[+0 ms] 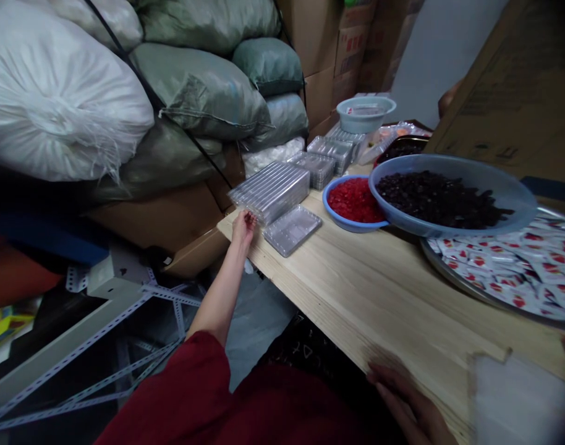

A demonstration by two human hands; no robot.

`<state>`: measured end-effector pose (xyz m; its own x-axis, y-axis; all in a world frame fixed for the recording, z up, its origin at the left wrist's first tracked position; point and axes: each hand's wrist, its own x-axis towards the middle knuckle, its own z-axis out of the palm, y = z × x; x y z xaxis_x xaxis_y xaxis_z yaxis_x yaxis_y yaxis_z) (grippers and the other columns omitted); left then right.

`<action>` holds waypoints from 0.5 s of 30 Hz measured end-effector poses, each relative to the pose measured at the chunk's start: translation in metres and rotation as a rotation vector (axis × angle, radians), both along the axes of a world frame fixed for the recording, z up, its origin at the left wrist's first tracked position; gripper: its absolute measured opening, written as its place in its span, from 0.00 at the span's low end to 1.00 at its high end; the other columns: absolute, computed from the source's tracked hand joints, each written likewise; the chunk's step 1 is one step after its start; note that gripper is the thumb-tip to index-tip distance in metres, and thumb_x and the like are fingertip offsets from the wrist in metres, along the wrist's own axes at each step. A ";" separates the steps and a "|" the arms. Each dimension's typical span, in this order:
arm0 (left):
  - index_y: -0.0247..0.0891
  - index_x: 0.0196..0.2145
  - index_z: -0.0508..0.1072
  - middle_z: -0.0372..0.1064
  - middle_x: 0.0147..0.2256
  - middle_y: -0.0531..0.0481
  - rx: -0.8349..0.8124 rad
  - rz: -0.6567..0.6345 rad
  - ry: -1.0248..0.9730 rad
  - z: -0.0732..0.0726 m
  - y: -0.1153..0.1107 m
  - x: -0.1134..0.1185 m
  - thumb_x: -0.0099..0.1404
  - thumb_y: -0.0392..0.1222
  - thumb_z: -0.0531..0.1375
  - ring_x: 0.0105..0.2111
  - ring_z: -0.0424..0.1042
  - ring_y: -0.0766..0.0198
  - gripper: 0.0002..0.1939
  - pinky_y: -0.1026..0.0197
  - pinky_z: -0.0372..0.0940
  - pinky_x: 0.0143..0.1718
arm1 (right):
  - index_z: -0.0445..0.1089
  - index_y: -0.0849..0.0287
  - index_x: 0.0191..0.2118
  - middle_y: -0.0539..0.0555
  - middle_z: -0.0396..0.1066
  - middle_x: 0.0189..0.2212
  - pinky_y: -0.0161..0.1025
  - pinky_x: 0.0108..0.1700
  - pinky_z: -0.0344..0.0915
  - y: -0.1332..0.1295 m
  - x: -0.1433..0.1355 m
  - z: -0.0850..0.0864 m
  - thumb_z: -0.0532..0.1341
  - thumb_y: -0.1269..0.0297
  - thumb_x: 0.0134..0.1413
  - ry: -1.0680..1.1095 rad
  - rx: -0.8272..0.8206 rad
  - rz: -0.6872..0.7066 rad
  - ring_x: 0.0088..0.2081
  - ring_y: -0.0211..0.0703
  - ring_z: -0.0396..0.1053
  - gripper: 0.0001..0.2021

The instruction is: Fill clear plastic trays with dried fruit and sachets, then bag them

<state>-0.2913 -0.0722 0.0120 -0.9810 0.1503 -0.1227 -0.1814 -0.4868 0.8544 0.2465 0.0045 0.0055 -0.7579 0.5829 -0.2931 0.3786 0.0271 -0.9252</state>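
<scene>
My left hand (244, 228) reaches to the near left corner of a stack of clear plastic trays (273, 188), its fingers curled at the stack's edge; what they hold is too small to make out. Beside that stack a single flat clear tray (292, 230) lies on the wooden table (356, 278). My right hand (405, 395) is low in the view at the table's near edge, blurred, with its fingers together and partly hidden. Right of the flat tray stand a blue bowl of red pieces (355, 201) and a larger bowl of dark pieces (442, 198).
Packets fill a round metal tray (518, 266) on the right. More clear containers (331, 151) and a pale blue basin (366, 114) stand further back. Sacks (203, 93) are piled at the left, above a metal frame (125, 327). A cardboard box (509, 105) rises at the right.
</scene>
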 end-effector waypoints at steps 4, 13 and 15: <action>0.37 0.25 0.68 0.65 0.23 0.57 0.024 -0.004 0.050 0.001 -0.007 0.003 0.57 0.34 0.65 0.23 0.65 0.73 0.08 0.67 0.66 0.33 | 0.81 0.51 0.50 0.56 0.78 0.51 0.37 0.54 0.75 0.003 -0.002 -0.007 0.67 0.48 0.55 0.014 -0.007 -0.007 0.54 0.55 0.76 0.20; 0.39 0.31 0.70 0.64 0.28 0.54 -0.024 -0.033 0.327 0.055 -0.036 0.053 0.61 0.40 0.67 0.28 0.67 0.70 0.08 0.65 0.65 0.37 | 0.79 0.50 0.52 0.56 0.77 0.54 0.44 0.60 0.71 0.006 -0.014 -0.008 0.64 0.46 0.58 -0.049 -0.013 0.026 0.57 0.56 0.73 0.21; 0.40 0.32 0.69 0.64 0.30 0.52 -0.044 -0.152 0.430 0.069 -0.032 0.095 0.62 0.44 0.67 0.30 0.67 0.67 0.10 0.62 0.67 0.39 | 0.78 0.51 0.54 0.57 0.77 0.54 0.49 0.63 0.68 0.001 -0.030 -0.004 0.64 0.45 0.59 -0.024 -0.049 0.002 0.59 0.56 0.72 0.23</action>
